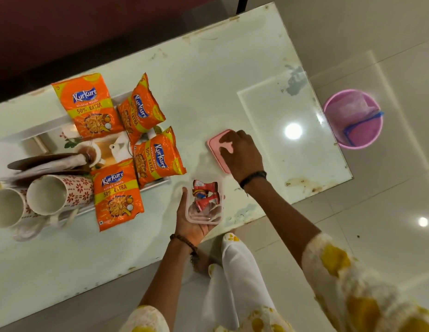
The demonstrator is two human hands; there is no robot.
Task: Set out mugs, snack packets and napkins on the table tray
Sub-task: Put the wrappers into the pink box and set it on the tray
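Observation:
A white tray (42, 127) at the left of the glass table carries several orange Kurkure snack packets (88, 105), two white mugs with red flower prints (48, 197) lying on their sides, and folded napkins (45, 167). My left hand (191, 222) cradles a small clear plastic box (205, 203) with red sachets inside, just right of the tray. My right hand (242, 153) lies flat on the box's pink lid (219, 144), which rests on the table; its fingers curl over the lid.
A pink bucket (353, 119) with blue and pink cloth stands on the tiled floor beyond the table's right end. The near table edge runs just below my left hand. My white trousers and feet show under the glass.

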